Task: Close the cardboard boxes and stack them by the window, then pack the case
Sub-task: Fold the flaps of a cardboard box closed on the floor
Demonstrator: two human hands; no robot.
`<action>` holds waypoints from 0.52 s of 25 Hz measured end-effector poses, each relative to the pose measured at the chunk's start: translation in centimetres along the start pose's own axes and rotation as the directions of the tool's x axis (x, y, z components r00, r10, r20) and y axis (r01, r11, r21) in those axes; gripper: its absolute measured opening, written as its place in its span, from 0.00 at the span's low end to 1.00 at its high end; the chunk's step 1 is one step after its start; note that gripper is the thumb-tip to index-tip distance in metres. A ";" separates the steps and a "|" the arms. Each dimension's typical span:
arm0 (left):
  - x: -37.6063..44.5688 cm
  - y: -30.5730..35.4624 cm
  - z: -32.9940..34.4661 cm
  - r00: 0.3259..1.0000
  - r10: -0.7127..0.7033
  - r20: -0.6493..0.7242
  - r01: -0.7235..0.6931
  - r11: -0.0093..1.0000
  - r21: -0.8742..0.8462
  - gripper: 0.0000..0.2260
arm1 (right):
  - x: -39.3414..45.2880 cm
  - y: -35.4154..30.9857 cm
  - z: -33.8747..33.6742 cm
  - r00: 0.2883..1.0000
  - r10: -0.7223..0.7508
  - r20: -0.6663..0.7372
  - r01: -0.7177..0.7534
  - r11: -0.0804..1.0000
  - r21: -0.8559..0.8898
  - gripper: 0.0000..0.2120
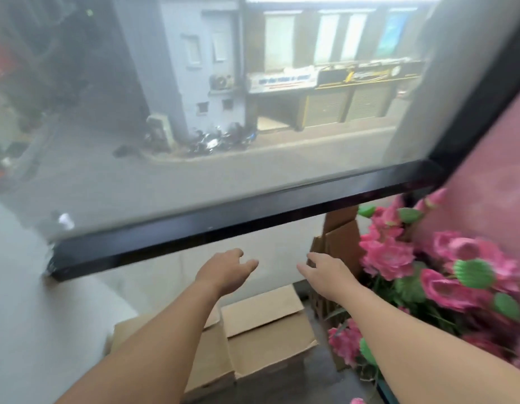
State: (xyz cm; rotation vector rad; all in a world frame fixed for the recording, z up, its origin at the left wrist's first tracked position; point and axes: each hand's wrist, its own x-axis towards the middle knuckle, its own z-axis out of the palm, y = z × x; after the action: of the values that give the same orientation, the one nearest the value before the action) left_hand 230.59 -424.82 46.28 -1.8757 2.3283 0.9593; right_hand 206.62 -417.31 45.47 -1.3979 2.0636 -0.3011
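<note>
Both the left hand (228, 268) and the right hand (325, 271) hover with relaxed fingers, holding nothing, above the closed cardboard box (261, 339) under the window frame (223, 225). Pink artificial flowers (445, 266) and flattened cardboard (340, 237) crowd the box's right side.

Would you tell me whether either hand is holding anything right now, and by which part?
Nothing is held: the left hand and right hand reach out empty above the cardboard box.
</note>
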 end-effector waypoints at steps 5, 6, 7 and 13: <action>-0.4 14.3 -1.2 0.972 0.229 0.050 -0.231 0.971 0.057 0.34 | -6.3 7.2 -9.8 0.968 0.151 -0.201 -0.116 0.978 0.174 0.31; -0.9 17.3 -0.9 0.961 0.270 0.058 -0.274 0.959 0.071 0.34 | -7.7 9.1 -11.6 0.957 0.178 -0.230 -0.132 0.970 0.202 0.30; -1.7 20.3 -0.2 0.949 0.308 0.066 -0.313 0.946 0.081 0.35 | -9.3 11.1 -13.2 0.945 0.207 -0.253 -0.148 0.961 0.234 0.29; -7.0 35.6 6.9 0.845 0.506 0.170 -0.517 0.856 0.021 0.23 | -20.1 22.4 -20.5 0.862 0.383 -0.333 -0.276 0.904 0.327 0.22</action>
State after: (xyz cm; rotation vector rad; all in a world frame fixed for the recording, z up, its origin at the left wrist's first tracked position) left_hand 198.56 -411.92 59.36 -1.1059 2.7712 0.9953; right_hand 182.21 -393.09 57.50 -0.8417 2.4286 -0.7311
